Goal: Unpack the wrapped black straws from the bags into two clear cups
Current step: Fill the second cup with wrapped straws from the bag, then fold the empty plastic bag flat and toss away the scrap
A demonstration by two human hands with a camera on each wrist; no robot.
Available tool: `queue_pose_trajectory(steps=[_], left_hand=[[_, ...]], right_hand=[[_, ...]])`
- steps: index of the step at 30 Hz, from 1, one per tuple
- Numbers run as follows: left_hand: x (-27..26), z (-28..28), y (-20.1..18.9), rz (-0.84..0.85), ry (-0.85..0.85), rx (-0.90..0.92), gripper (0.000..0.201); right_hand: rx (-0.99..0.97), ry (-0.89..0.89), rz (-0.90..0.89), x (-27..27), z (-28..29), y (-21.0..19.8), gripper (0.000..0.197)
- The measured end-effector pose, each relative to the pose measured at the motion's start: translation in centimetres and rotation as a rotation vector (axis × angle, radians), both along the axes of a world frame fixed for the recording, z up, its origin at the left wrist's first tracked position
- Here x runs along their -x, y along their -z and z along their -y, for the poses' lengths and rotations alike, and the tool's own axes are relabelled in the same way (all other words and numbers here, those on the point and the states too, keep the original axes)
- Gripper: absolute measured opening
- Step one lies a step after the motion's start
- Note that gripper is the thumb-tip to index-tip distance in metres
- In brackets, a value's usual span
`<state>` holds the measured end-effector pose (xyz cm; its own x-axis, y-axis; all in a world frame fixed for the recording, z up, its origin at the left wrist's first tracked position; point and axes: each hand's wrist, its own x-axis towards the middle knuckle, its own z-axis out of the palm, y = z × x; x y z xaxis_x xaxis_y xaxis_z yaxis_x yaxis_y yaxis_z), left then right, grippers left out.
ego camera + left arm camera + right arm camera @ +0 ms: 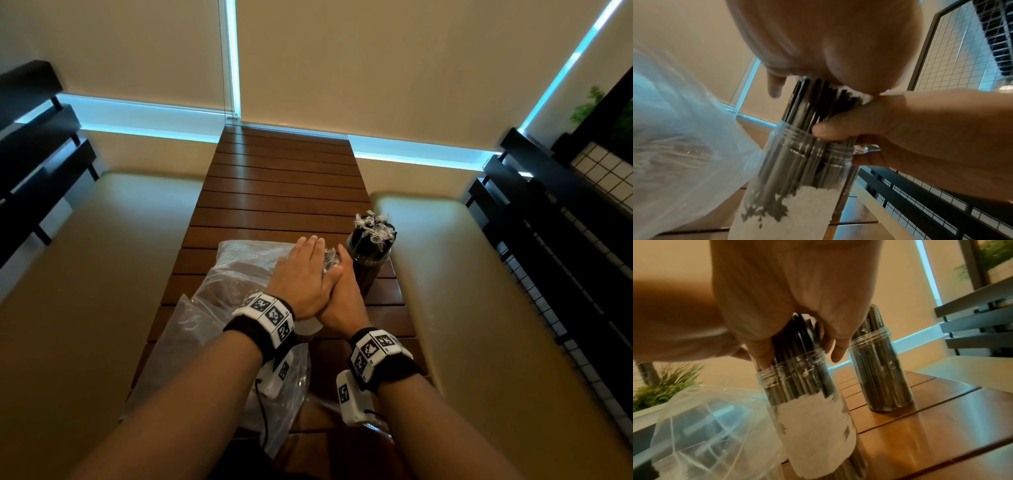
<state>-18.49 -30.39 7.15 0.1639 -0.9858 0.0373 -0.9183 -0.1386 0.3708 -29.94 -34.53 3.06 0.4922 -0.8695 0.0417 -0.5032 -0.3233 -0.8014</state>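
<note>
A clear cup (809, 410) with a torn white label stands on the wooden table (281, 178), packed with wrapped black straws (797, 344) that stick out above its rim. My left hand (310, 263) lies flat on the straw tops, fingers straight; its palm (838, 48) presses down on them. My right hand (342, 277) grips the bundle at the cup's mouth, the thumb (828, 131) against the straws and the other fingers round the neck. A second clear cup (371, 253), full of straws, stands just beyond to the right, seen as the far cup (881, 378).
A crumpled clear plastic bag (219, 308) lies on the table left of the cups and under my left forearm. Cream bench cushions (462, 274) flank the narrow table. Black slatted backrests and a wire grid (565, 257) stand to the right.
</note>
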Motion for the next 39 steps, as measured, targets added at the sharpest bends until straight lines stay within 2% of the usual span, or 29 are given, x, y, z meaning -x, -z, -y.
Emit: queue_pose_trajectory(steps=[3, 6, 9, 12, 14, 16, 18, 20, 23, 26, 28, 30, 32, 34, 36, 39], left_hand=[[0.0, 0.3, 0.4, 0.004, 0.006, 0.013, 0.072], [0.4, 0.3, -0.6, -0.193, 0.044, -0.003, 0.067], [0.6, 0.1, -2.0, -0.434, 0.050, -0.024, 0.060], [-0.4, -0.2, -3.0, -0.463, 0.024, 0.025, 0.053], [-2.0, -0.5, -3.3, -0.350, -0.045, 0.099, 0.049], [-3.9, -1.0, -3.5, -0.118, -0.134, 0.122, 0.055], [-5.8, -1.6, -3.3, 0.102, -0.190, -0.025, 0.067], [-7.3, -2.1, -2.1, 0.236, -0.188, -0.245, 0.075], [-8.5, -2.7, 0.5, 0.333, -0.156, -0.430, 0.072], [-8.6, -3.2, 1.9, 0.337, -0.172, -0.441, 0.054], [-8.8, -3.4, 2.0, 0.265, -0.205, -0.360, 0.044], [-8.8, -3.3, 1.3, 0.114, -0.227, -0.232, 0.040], [-8.8, -3.0, -0.1, -0.017, -0.261, -0.091, 0.037], [-8.9, -2.7, -1.9, -0.126, -0.314, 0.051, 0.034], [-9.2, -2.7, -3.8, -0.270, -0.374, 0.171, 0.030], [-9.9, -3.3, -6.4, -0.532, -0.374, 0.273, 0.036]], right_hand=[[-0.048, 0.002, 0.027, 0.2, 0.4, 1.7, 0.129], [0.003, 0.042, 0.000, 0.5, 0.6, 1.3, 0.129], [0.045, 0.100, 0.060, 0.6, 0.4, 0.5, 0.108], [0.081, 0.207, 0.038, 0.6, -0.2, 0.0, 0.080], [0.086, 0.266, -0.016, 1.2, -0.2, 0.1, 0.070], [0.098, 0.336, -0.063, 2.5, 0.1, 0.4, 0.066], [0.086, 0.434, -0.082, 3.9, 0.3, 0.2, 0.064], [0.085, 0.525, -0.075, 5.2, 0.5, -0.2, 0.064], [0.119, 0.607, -0.057, 6.7, 0.6, -0.6, 0.072], [0.106, 0.641, -0.083, 7.1, 0.3, -1.2, 0.101], [0.198, 0.637, -0.080, 6.9, -0.2, -2.2, 0.115], [0.393, 0.615, -0.028, 6.3, -0.7, -3.9, 0.110], [0.611, 0.575, -0.014, 5.0, -1.2, -5.7, 0.084], [0.737, 0.465, -0.016, 2.9, -1.6, -7.1, 0.054], [0.713, 0.291, 0.051, 0.4, -1.4, -7.7, 0.035], [0.448, 0.199, 0.102, -2.6, -0.7, -7.7, 0.034]])
